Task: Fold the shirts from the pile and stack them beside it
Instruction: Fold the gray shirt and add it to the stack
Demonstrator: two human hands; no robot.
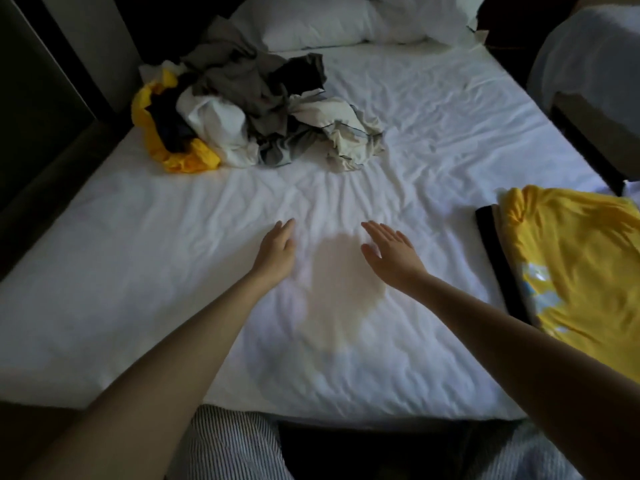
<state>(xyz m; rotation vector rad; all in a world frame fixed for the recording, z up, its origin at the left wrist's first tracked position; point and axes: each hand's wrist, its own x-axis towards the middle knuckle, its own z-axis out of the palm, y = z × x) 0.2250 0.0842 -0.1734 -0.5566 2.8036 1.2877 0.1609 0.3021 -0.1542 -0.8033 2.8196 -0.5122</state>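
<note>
While both arms are reaching forward over the bed [104, 271], the left hand [277, 247] and the right hand [391, 252] are hovering side by side, each grip slack, with fingers straight and holding nothing. The pile of shirts [249, 112] is lying crumpled at the far left near the pillows [329, 22]. A folded yellow shirt [575, 265] is resting on a dark folded garment [491, 258] at the right edge, well apart from the pile.
</note>
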